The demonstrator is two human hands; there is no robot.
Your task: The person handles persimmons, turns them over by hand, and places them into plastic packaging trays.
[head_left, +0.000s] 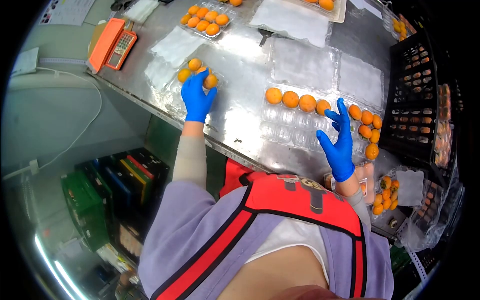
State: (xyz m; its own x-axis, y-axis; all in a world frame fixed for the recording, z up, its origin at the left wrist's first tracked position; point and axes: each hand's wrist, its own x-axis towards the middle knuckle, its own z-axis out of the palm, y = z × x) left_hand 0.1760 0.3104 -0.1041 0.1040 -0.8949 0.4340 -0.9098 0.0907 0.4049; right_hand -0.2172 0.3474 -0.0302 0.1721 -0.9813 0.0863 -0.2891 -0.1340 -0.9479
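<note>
My left hand (196,100), in a blue glove, reaches into a small clear tray on the metal table. Its thumb and fingers curve round an orange persimmon (210,81); several others sit close by, one of them a persimmon (184,75) at the left. My right hand (341,145), also gloved in blue, hovers over a clear moulded tray (290,131) with its thumb and fingers apart and nothing in them. A row of persimmons (307,103) lies along that tray's far side. Right of the hand, a group of persimmons (366,118) fills part of another clear tray.
A black crate (411,100) stands at the table's right edge. White-lined trays (304,62) lie behind my right hand. A filled fruit tray (205,21) and an orange-cased calculator-like device (120,50) sit further back. Green crates (82,210) are stacked at lower left.
</note>
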